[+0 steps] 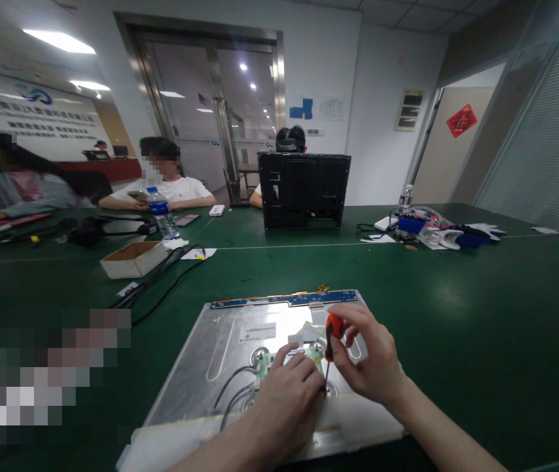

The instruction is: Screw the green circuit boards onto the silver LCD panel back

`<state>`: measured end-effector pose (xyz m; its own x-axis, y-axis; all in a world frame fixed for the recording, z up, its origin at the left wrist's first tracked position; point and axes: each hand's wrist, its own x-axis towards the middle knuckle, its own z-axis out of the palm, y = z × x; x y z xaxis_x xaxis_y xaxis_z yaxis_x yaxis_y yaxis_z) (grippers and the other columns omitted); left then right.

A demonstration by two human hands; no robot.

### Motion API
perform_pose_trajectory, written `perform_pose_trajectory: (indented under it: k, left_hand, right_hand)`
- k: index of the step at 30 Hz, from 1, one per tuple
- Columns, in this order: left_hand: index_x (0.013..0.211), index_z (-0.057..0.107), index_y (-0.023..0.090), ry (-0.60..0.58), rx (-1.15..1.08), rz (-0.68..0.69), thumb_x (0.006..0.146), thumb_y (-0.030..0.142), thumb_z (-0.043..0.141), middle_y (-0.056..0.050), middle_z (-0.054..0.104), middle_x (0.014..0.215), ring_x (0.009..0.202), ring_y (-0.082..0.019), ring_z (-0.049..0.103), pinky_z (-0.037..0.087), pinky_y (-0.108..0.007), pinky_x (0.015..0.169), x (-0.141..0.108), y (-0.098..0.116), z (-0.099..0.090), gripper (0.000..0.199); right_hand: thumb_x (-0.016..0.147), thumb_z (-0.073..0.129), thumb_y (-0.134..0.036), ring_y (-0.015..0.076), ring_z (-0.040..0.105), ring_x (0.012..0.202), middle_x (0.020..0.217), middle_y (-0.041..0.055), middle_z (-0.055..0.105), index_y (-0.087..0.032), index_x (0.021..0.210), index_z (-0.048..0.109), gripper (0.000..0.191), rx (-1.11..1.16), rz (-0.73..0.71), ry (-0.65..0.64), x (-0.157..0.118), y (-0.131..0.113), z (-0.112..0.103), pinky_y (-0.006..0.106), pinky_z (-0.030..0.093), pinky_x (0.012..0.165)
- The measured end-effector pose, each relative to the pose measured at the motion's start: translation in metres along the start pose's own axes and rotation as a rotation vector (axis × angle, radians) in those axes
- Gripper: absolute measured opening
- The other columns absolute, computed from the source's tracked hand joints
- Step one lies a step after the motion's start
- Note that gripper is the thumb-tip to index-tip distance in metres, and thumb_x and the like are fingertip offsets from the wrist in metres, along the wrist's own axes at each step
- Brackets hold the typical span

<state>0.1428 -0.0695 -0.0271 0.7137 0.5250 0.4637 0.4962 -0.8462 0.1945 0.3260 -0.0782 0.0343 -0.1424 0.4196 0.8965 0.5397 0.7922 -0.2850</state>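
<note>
A flat silvery metal panel (191,367) lies on the green table, with a narrow blue circuit strip (269,301) along its far edge. My right hand (371,357) grips an orange and black screwdriver (334,328) by its handle; the shaft points down at the lower right of a small green circuit board (264,365). Over that board rests my left hand (292,400), its fingers bent and its fingertips near the screwdriver's tip. What those fingertips touch is hidden. Dark cables (233,383) run from the board's left side across the panel.
An open box (134,259), black cables (161,275) and a water bottle (162,213) are at the left. A black monitor-like frame (305,191) stands at the far side. Gloves and blue items (437,229) lie at the back right. Several people sit across the table.
</note>
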Motion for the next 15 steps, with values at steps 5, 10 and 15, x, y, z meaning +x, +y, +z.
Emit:
perform_pose_trajectory:
  k: [5, 10, 15]
  left_hand:
    - [0.084, 0.063, 0.022, -0.002, -0.012, 0.007, 0.086, 0.010, 0.061, -0.001, 0.069, 0.084, 0.083, -0.021, 0.064, 0.038, -0.047, 0.109, 0.0002, -0.0014, 0.0010, 0.012]
    - [0.085, 0.064, 0.022, -0.014, 0.025, 0.009, 0.089, 0.012, 0.060, -0.002, 0.070, 0.087, 0.088, -0.022, 0.064, 0.038, -0.046, 0.109, 0.0004, 0.0007, -0.0012, 0.011]
    - [0.086, 0.064, 0.022, -0.019, 0.011, 0.000, 0.089, 0.011, 0.057, -0.002, 0.070, 0.089, 0.090, -0.023, 0.064, 0.038, -0.047, 0.108, 0.0002, 0.0012, -0.0014, 0.013]
  right_hand:
    - [0.090, 0.056, -0.011, 0.0152, 0.066, 0.069, 0.099, 0.0061, 0.068, -0.022, 0.128, 0.052, 0.040, 0.007, 0.004, -0.014, -0.0025, 0.0017, 0.0005, 0.022, 0.055, 0.046]
    - [0.091, 0.066, -0.017, 0.0151, 0.064, 0.070, 0.104, 0.0073, 0.064, -0.024, 0.122, 0.053, 0.035, -0.005, 0.023, 0.006, -0.0057, 0.0053, 0.0031, 0.023, 0.056, 0.047]
    - [0.093, 0.065, -0.018, 0.0135, 0.063, 0.065, 0.102, 0.0060, 0.060, -0.025, 0.123, 0.056, 0.032, -0.020, 0.012, -0.001, -0.0058, 0.0066, 0.0024, 0.024, 0.057, 0.046]
